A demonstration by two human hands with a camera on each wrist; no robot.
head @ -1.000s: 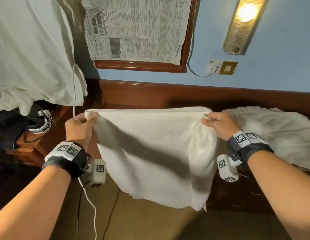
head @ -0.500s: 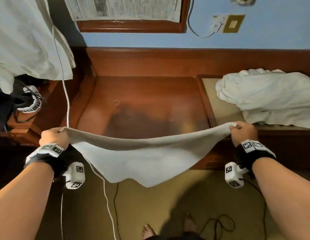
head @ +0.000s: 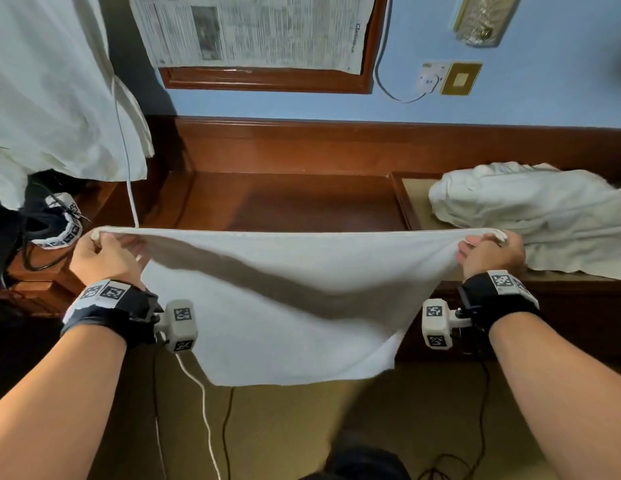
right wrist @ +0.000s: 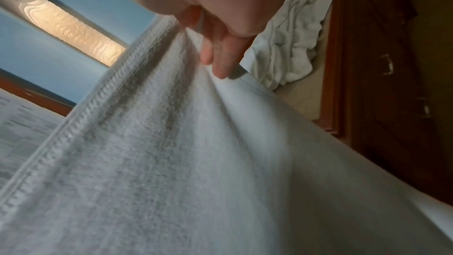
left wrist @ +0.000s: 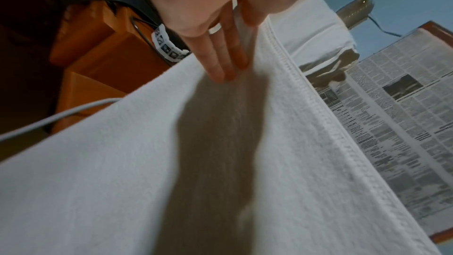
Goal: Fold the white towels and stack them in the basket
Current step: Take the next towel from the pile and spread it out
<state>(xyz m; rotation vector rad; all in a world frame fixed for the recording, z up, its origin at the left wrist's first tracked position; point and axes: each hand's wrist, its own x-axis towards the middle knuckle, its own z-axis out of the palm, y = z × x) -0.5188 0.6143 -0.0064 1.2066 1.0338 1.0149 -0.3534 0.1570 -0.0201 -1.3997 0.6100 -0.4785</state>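
Blue wall [head: 544, 109] noted behind a dark wooden tabletop [head: 288, 202] with a raised wooden back rail. A framed board is mounted on the wall, covered by newspaper [head: 253, 29]; a wall lamp [head: 482, 19] and a socket [head: 430, 77] with a cable are seen to its right. White cloth [head: 49, 84] is hung at far left, with a white cord running down past it.

A white towel [head: 285, 299] is held stretched in the air in front of the tabletop's near edge, its hemmed top edge drawn nearly straight and level, the rest hanging toward the floor. The left hand [head: 104, 258] is closed on the top left corner: thumb over the hem, fingers [left wrist: 220, 57] laid flat against the near face of the cloth, as seen in the left wrist view. The right hand [head: 489, 252] is closed on the top right corner, the cloth gathered into creases under its fingers [right wrist: 220, 59].

To the right, a shallow tray-like recess [head: 413, 195] with a pale lining is set in the wood; a heap [head: 531, 209] of unfolded white towels is lying in it, just behind the right hand. No basket is visible in any view. Tagged wrist bands and small camera units are worn on both wrists.
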